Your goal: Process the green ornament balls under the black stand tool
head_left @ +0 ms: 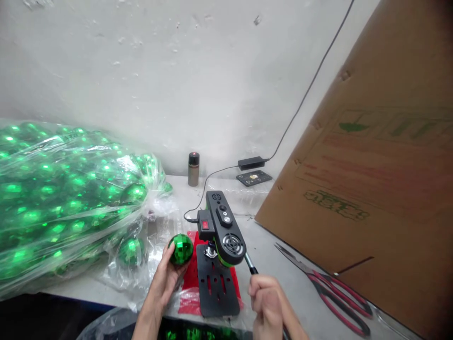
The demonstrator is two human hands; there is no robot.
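Ball, green, mirror-faceted, held in the person's left hand, just left of the black machine; round, no long axis to call. Left fingers cupped part-open round its left and near side. Right hand closed in a fist on a rod, metal shaft slanting up-left toward the machine's near end; contact unclear. Machine's long axis runs far-left to near-right, over a slotted black plate on red sheet. Further out on the surface: clear bag of green balls left, scissors right, bottle behind.
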